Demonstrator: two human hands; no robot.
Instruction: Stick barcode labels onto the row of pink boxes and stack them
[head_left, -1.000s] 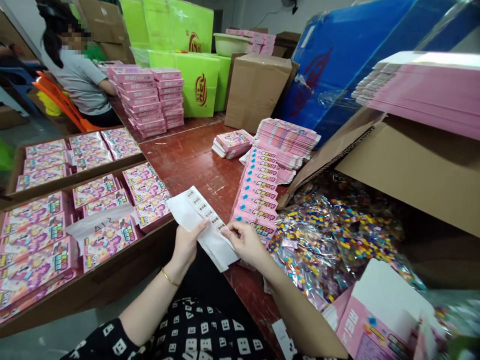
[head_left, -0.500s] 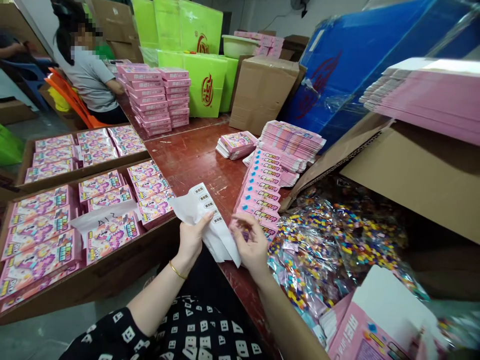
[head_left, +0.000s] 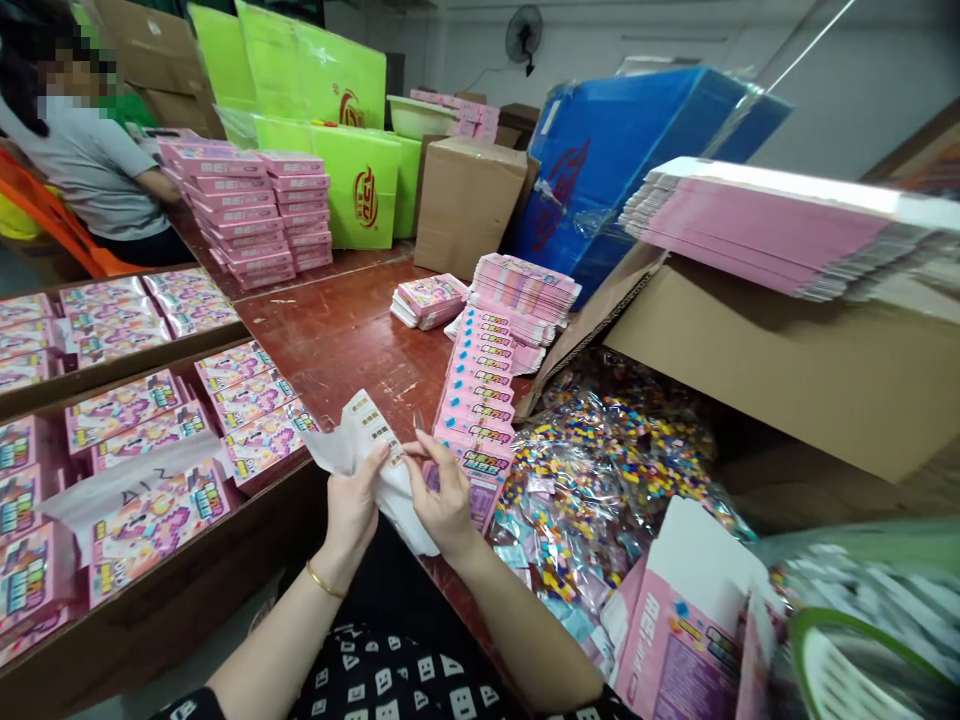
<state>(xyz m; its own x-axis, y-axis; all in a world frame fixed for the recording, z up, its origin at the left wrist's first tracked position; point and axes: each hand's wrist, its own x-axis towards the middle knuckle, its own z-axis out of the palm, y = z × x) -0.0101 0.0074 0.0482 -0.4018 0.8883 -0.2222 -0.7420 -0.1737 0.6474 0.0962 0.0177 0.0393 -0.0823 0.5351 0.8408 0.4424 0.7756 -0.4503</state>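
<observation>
My left hand [head_left: 352, 510] grips a white sheet of labels [head_left: 401, 505], its thumb on top near a row of small printed stickers. My right hand [head_left: 446, 500] is at the sheet's right side, thumb and forefinger pinched at the lower end of the label row. The small label at those fingertips is partly hidden. Just beyond my right hand, a row of overlapping pink boxes [head_left: 480, 385] lies on the red-brown table [head_left: 322, 335]. The sheet's left end is creased and folds up.
Cartons of packed pink boxes [head_left: 161, 515] stand at left. Bags of colourful small bricks [head_left: 600, 460] lie at right under an open carton flap [head_left: 765, 360]. Flattened pink boxes [head_left: 757, 225] rest above. Stacked boxes [head_left: 240, 215] stand near a seated person [head_left: 112, 180]. A green-rimmed basket [head_left: 847, 660] sits lower right.
My right hand has moved left, its fingertips closing at the label row. The sheet now tilts differently, and the camera view has turned to the right.
</observation>
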